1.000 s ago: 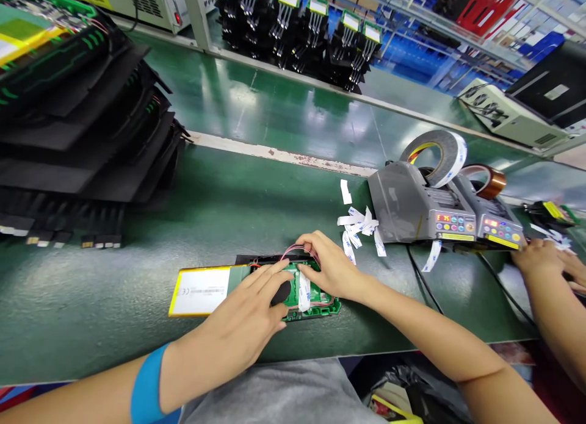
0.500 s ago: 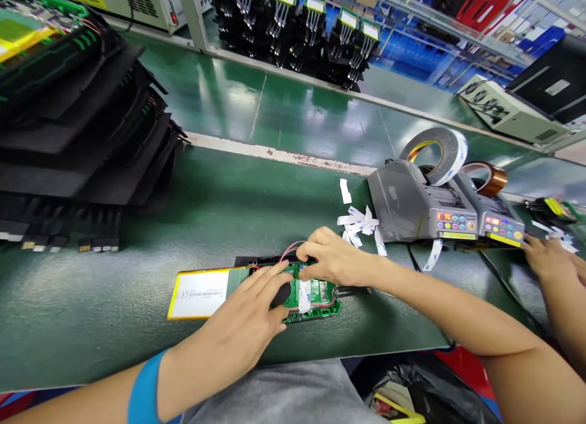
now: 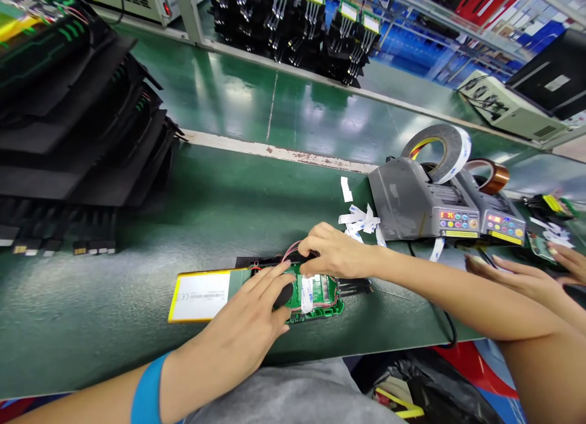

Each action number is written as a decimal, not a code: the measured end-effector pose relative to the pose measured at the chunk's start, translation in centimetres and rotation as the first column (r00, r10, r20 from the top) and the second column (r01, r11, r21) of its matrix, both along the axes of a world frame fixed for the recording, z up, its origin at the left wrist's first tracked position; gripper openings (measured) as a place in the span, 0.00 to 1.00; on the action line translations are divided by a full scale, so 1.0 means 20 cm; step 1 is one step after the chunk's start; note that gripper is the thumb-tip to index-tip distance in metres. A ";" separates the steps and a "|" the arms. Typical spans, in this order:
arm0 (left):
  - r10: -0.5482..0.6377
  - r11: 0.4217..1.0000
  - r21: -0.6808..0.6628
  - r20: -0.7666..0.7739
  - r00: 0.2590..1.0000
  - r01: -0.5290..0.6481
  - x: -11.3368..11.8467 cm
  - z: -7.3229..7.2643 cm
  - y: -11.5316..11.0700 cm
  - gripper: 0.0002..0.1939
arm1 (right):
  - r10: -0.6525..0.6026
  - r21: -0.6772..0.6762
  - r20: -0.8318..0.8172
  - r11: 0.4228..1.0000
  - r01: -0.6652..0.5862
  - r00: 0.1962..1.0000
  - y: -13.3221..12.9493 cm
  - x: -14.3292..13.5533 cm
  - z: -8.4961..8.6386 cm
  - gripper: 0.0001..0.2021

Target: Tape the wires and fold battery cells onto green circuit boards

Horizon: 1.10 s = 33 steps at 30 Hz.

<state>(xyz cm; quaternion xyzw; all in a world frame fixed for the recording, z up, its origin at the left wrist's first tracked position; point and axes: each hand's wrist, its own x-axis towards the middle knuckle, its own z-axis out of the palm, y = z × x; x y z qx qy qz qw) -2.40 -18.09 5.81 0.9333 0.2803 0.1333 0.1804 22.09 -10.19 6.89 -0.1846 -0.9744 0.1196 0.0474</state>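
A green plastic housing (image 3: 336, 311) with a circuit inside lies on the bench in front of me, a strip of white tape (image 3: 306, 294) across it. From its left side extends a flat battery pack (image 3: 201, 296) with a white label and yellow edges. My left hand (image 3: 247, 308) spans the join, fingers over the housing and thumb at its near side, beside a black round part (image 3: 284, 296). At the far edge my right hand (image 3: 334, 253) is bent in a pinch around thin red and dark wires (image 3: 289, 251). Its fingertips partly hide the wires.
Tape dispensers (image 3: 412, 198) stand to the right with tape rolls, beside loose white tape strips (image 3: 359, 219). A tall stack of black panels (image 3: 68, 143) fills the left. A co-worker's hands (image 3: 517, 277) are at far right. A bag (image 3: 412, 381) hangs below the bench edge.
My right hand has shifted slightly, and dark wires now show by its fingers. My left hand stays on the housing. The co-worker's hands have come further into view at the right.
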 end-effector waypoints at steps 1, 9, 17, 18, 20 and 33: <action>-0.003 1.000 -0.002 -0.008 1.000 0.003 0.00 0.00 0.00 0.09 | 0.000 0.003 -0.012 1.000 0.000 1.000 -0.01 0.01 -0.01 0.15; -0.002 1.000 -0.008 0.002 1.000 0.002 0.01 0.03 0.01 0.09 | 0.084 -0.061 0.008 0.995 -0.083 0.996 0.02 -0.01 -0.01 0.15; -0.014 1.000 0.003 -0.032 0.999 0.014 0.00 0.03 0.01 0.09 | 0.106 0.077 0.077 0.991 -0.112 0.991 0.01 -0.06 -0.01 0.17; -0.014 1.000 0.001 -0.035 0.999 0.014 0.00 0.03 0.01 0.09 | 0.113 0.111 0.093 0.986 -0.123 0.989 0.00 -0.06 -0.02 0.17; -0.008 1.000 0.000 -0.035 0.999 0.008 0.00 0.02 0.00 0.09 | 0.129 0.166 0.109 0.975 -0.146 0.986 -0.01 -0.06 -0.02 0.18; -0.005 1.000 -0.018 -0.024 1.000 0.005 0.00 0.05 0.00 0.09 | -0.072 0.033 0.023 0.997 0.072 0.997 -0.07 -0.02 0.01 0.11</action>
